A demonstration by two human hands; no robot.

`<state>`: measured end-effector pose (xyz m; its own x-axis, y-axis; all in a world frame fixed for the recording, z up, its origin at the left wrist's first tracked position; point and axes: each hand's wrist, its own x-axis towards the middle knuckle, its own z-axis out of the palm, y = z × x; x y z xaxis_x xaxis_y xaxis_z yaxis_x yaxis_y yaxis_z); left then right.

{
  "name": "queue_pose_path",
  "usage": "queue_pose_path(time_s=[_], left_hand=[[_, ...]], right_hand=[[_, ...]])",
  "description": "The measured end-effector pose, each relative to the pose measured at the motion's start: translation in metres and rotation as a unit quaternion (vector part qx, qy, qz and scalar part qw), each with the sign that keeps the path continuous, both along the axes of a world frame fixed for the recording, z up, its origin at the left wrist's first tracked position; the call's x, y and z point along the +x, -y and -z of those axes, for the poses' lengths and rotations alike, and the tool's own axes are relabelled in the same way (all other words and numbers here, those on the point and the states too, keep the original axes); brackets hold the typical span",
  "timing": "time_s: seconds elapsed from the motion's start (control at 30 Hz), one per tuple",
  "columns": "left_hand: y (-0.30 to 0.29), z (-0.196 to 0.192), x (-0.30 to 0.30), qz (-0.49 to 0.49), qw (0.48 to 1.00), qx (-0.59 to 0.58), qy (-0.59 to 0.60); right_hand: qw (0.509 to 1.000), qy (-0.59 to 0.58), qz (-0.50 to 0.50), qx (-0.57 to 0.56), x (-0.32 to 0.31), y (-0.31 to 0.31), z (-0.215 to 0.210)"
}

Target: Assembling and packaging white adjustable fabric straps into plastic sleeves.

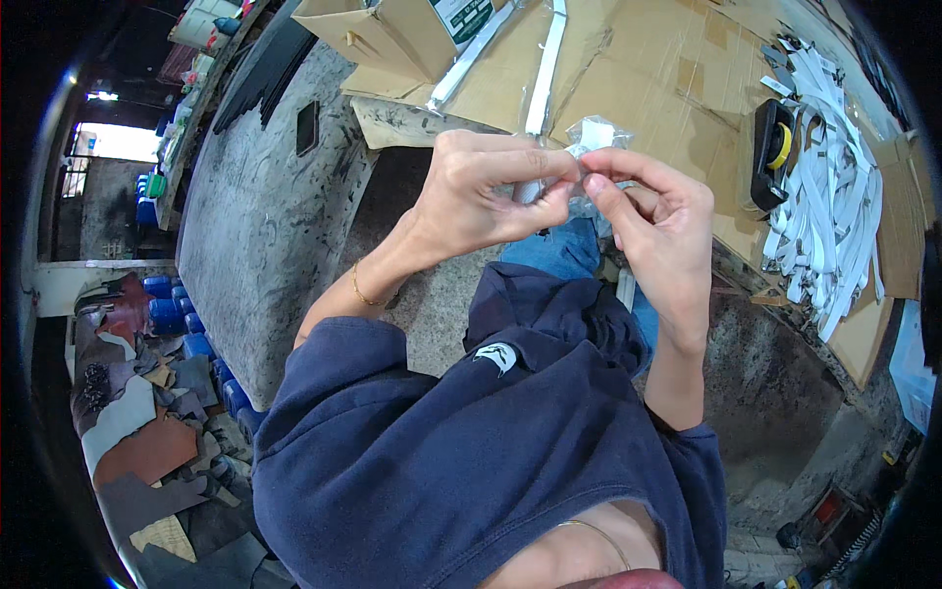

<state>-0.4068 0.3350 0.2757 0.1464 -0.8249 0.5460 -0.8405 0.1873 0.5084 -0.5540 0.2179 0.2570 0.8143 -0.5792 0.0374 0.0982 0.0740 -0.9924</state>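
Both hands were up in front of the chest, meeting at the centre of the view. The left hand [491, 191] had its thumb and fingers pinched together on a small clear plastic bag [601, 133], and the right hand [659, 221] was pinched on the same bag from the 3 o'clock side, fingertips nearly touching the left's. The bag sat crumpled between them, its top poking up at 12 o'clock above the fingertips. What was inside, I could not tell.

For fiddly work like that, a light pinch near the bag's edge looked like the thing, with each hand pulling evenly so the thin film would not tear.

Beyond, the bench [255, 226] was covered with flattened cardboard [677, 79]. A heap of white strips [834, 187] lay at 2 o'clock, with a tape dispenser [775, 147] just beside it.
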Motion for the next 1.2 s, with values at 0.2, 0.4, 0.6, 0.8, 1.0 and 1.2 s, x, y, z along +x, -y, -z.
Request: queue_pose_path(time_s=[0.2, 0.4, 0.6, 0.8, 1.0, 1.2], left_hand=[[0.002, 0.004, 0.001, -0.018, 0.999, -0.017, 0.039], [0.001, 0.004, 0.003, -0.027, 0.997, -0.023, 0.063], [0.005, 0.005, 0.005, -0.025, 0.997, -0.039, 0.059], [0.001, -0.014, 0.023, 0.019, 0.998, 0.05, -0.024], [0.027, -0.05, 0.048, 0.117, 0.944, 0.249, -0.184], [0.049, -0.071, 0.063, 0.191, 0.92, 0.276, -0.2]], right_hand=[[1.0, 0.002, -0.018, 0.003, 0.002, 0.004, -0.001], [1.0, 0.005, -0.021, -0.017, 0.008, 0.006, 0.007], [0.988, 0.018, 0.086, -0.126, 0.019, -0.01, 0.01], [0.872, 0.018, 0.214, -0.439, 0.028, 0.0, -0.004], [0.951, 0.015, -0.156, -0.266, 0.033, 0.057, -0.031], [0.962, -0.027, -0.208, -0.177, 0.041, 0.076, -0.048]])
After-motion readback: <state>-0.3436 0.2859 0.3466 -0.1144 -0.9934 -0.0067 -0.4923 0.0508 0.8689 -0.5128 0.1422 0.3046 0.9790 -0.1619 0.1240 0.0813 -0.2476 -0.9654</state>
